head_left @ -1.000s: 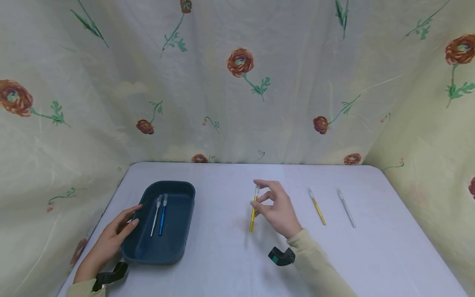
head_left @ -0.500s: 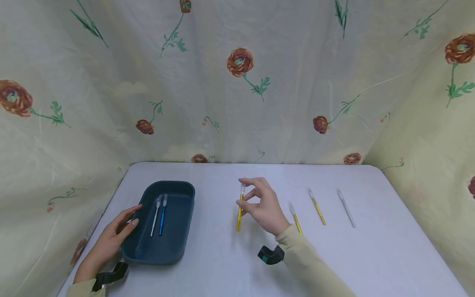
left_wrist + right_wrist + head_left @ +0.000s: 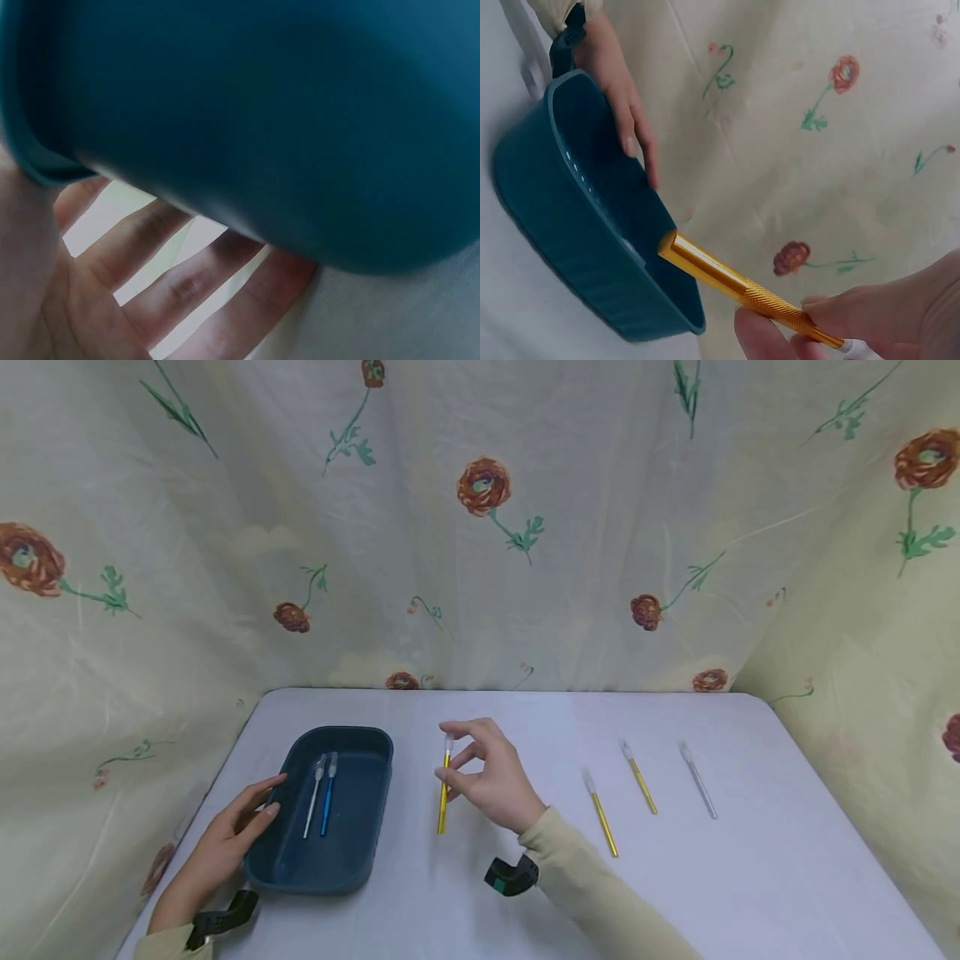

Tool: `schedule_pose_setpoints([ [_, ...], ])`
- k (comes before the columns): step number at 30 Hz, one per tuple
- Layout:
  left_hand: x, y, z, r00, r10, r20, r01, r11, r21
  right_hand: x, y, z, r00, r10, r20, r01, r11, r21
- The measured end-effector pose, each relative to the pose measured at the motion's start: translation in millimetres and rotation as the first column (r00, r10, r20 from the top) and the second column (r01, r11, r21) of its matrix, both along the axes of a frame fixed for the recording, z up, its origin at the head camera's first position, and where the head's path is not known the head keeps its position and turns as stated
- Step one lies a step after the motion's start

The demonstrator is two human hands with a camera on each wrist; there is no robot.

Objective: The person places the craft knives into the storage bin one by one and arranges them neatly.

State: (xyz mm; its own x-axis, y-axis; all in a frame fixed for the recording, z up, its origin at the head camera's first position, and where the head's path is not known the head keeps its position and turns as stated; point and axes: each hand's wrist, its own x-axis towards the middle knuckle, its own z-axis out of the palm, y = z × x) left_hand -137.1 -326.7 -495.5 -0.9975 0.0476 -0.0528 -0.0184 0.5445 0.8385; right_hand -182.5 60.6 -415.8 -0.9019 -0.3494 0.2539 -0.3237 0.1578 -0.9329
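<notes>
1. A yellow pen-shaped tool [image 3: 443, 802] is held in the right hand [image 3: 487, 777], the grip narrowed on its shaft between thumb and fingers; over the past second it has been carried leftward above the worktop [image 3: 420, 897].
2. The gap to the teal tray [image 3: 337, 868] has been cut, yet the tool is seen beside the tray's right wall, outside it; the carry is judged well advanced but unfinished.
3. In the tray, a silver tool [image 3: 312, 802] and a blue tool [image 3: 327, 802] are seen side by side, unmoved.
4. The tray's left side is touched by the left hand [image 3: 236, 827], its fingers spread and its place unchanged.
5. A second yellow tool [image 3: 603, 825], earlier covered by the sleeve [image 3: 600, 897], has been fully revealed; near it, a third yellow tool [image 3: 642, 788] and a pale tool [image 3: 701, 787] are left untouched.
</notes>
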Motion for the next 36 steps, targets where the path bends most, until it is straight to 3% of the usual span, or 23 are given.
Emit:
schedule_pose_setpoints([
  [14, -1.5, -1.3, -1.7, 1.000, 0.011, 0.015, -0.011, 1.000, 0.002, -3.4, -28.0, 5.5, 0.995, 0.072, 0.071, -0.071, 0.997, -0.015],
  [36, -1.0, 1.1, 0.5, 1.000, 0.013, 0.013, -0.013, 1.000, -0.007, -15.2, -72.0, 8.5, 0.997, 0.048, 0.064, -0.049, 0.999, 0.013],
])
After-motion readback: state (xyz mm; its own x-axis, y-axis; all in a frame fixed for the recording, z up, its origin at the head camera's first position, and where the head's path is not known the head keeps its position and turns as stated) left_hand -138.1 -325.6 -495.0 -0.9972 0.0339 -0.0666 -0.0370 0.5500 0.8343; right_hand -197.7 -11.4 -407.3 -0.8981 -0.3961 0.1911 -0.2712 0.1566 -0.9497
